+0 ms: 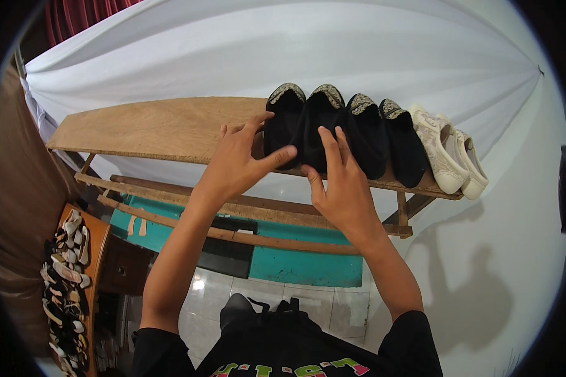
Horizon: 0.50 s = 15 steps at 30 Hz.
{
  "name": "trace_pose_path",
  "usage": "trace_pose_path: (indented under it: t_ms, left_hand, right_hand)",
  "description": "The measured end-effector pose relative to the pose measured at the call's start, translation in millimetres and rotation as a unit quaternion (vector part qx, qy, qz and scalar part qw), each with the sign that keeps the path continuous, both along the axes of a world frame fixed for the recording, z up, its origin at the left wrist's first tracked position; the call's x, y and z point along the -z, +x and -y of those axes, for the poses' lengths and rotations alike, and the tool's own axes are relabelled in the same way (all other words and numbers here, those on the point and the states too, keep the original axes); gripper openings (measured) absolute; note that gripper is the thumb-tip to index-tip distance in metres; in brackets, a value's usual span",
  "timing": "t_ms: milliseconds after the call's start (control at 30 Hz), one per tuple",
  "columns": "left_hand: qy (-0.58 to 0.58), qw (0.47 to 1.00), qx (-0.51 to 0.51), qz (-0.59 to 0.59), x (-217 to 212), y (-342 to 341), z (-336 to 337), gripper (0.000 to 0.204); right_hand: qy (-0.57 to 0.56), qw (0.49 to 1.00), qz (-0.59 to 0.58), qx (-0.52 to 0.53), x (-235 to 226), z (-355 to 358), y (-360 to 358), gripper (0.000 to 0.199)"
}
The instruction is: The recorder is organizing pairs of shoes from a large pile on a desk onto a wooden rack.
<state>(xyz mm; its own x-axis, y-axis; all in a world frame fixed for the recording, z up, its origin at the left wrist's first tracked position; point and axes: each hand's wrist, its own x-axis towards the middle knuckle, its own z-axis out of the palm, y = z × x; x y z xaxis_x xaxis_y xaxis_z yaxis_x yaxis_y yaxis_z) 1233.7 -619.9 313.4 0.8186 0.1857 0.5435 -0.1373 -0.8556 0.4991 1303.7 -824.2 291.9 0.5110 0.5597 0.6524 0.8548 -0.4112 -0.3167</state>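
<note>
Black fabric of the wearer's shirt (308, 352) fills the lower edge, printed in bright colours; both bare forearms rise from it toward a wooden rack.

Left hand (236, 164): laid open-palmed on the top plank (151, 129), thumb stretched right and pressed against the heel side of the leftmost black slip-on shoe (283, 122). Fingers spread, nothing enclosed; the shoe is steadied or nudged rather than gripped, as it seems.

Right hand (339, 185): fingers extended upward and resting on the second black shoe (324, 125), fingertips on its upper, thumb tucked toward the left hand. No closed grasp is seen; contact is by flat fingers only. Whether the shoe is pinched from below cannot be told.

Beyond the fingertips a row is formed: four black shoes with patterned gold-and-grey trim at the toe end, heels overhanging the near edge of the plank, packed side against side. Right of the right hand, a pair of white lace-textured shoes (449, 154) closes the row at the plank's end. Tight packing is judged to save shelf width.

Left of the left hand the plank is bare wood. Below the wrists, lower rails of the rack (245, 220), a teal panel (305, 267) and pale floor tiles are seen. Far to the lower left, a brown stand crowded with small shoes (66, 283). White draped cloth (295, 50) backs everything.
</note>
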Motion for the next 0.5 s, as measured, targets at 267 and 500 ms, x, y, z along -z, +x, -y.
trace_pose_path:
  t_ms: [267,500]
  left_hand:
    - [0.016,0.999,-0.032,0.032,16.9,-21.6,2.6,0.073]
    - [-0.095,0.983,-0.022,0.153,35.6,-76.3,19.8,0.048]
  right_hand:
    - [0.03,0.999,-0.021,0.003,3.3,-7.3,-5.8,0.065]
    - [0.106,0.988,0.088,-0.076,17.8,-1.3,-34.5,0.067]
